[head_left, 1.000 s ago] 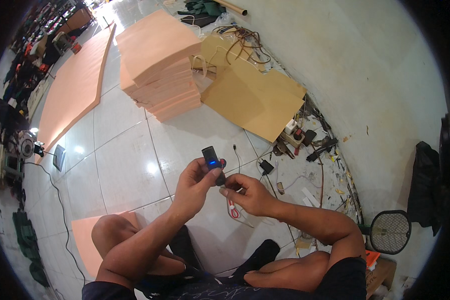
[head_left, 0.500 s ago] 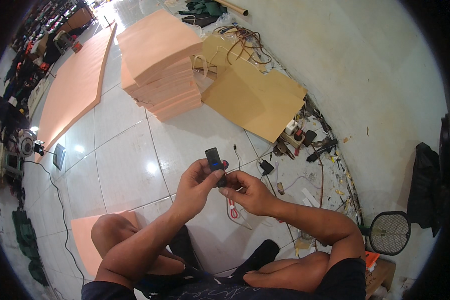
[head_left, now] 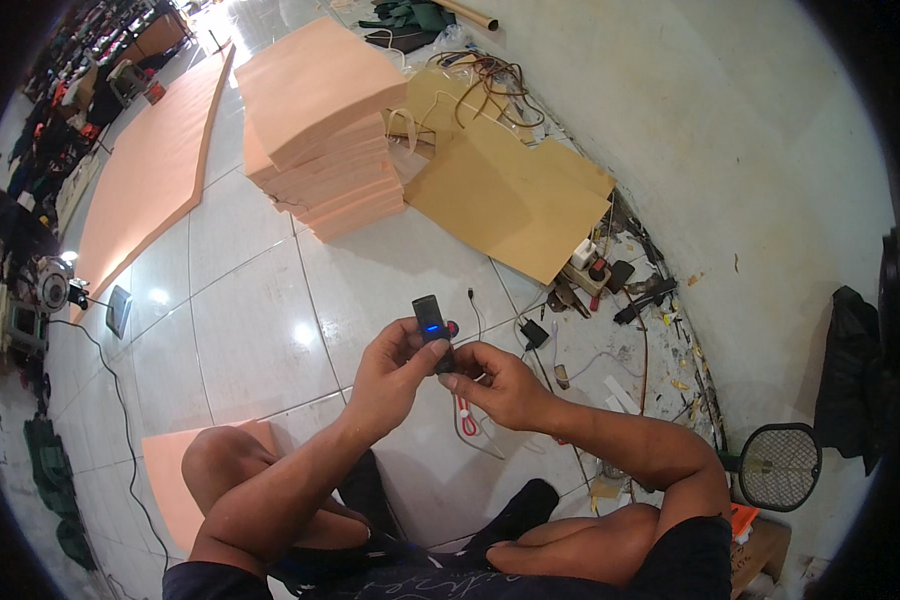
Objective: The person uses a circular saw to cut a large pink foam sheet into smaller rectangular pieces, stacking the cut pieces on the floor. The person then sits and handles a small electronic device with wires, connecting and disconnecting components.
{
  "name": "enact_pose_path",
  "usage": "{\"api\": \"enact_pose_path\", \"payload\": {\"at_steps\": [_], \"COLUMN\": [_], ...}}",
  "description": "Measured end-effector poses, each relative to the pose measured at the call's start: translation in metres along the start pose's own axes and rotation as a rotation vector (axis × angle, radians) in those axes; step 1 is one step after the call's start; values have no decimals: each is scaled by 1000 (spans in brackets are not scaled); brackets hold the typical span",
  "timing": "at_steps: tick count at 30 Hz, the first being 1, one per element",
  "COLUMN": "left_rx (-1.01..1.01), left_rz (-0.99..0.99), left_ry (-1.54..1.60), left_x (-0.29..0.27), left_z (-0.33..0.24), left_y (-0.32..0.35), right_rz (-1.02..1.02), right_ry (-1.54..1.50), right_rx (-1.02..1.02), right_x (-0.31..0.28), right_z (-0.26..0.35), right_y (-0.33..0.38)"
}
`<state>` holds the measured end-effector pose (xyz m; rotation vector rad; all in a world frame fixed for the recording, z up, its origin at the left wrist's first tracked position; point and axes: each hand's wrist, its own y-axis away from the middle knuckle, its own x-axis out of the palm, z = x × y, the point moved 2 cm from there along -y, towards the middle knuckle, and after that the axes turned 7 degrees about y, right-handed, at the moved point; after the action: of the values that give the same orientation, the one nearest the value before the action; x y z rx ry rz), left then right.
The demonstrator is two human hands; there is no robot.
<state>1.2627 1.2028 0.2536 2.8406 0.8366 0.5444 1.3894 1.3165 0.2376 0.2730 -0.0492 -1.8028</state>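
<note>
Clamping a small dark device (head_left: pixel 427 314) in the left grip (head_left: pixel 388 372), thumb laid across its front just under a lit blue strip (head_left: pixel 432 328). Reaching its lower end with the right grip (head_left: pixel 503 388), fingertips bunched close there; cannot tell whether clamped on anything. Holding the device up in front of the body, above the tiled floor (head_left: pixel 250 330), slightly farther right than a second ago. Glowing brighter at the strip than half a second ago, when nearly dim. Otherwise keeping much the same pose.

Can see, just below the right grip, a looped red cord (head_left: pixel 468 420). Farther out, can make out a black adapter (head_left: pixel 534 334) and a small cable plug (head_left: pixel 471 295) on the floor, then a tan sheet (head_left: pixel 515 205), a stack of peach slabs (head_left: pixel 320 90) and, well to the right, a mesh racket (head_left: pixel 780 465).
</note>
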Motion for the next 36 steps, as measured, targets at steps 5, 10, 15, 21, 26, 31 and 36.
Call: {"api": "enact_pose_path", "payload": {"at_steps": [5, 10, 15, 21, 26, 31, 36], "left_rx": [6, 17, 2, -1, -12, -19, -19], "left_rz": [-16, -102, -81, -92, -112, -109, -109], "left_ry": [2, 16, 5, 10, 65, 66, 61], "left_x": [0, -1, -3, -1, 0, 0, 1], "left_z": [0, -1, 0, -1, -2, -3, -3], "left_y": [0, -1, -1, -1, -1, -1, -1], "right_rz": [-1, 2, -21, -38, -38, -38, -4], "right_ry": [30, 6, 36, -9, -24, 9, -19], "right_rx": [32, 40, 39, 36, 47, 31, 36], "right_x": [-1, -1, -1, -1, -2, -2, -2], "right_z": [3, -12, -8, -5, -6, -7, -3], "right_y": [1, 0, -1, 1, 1, 0, 0]}}
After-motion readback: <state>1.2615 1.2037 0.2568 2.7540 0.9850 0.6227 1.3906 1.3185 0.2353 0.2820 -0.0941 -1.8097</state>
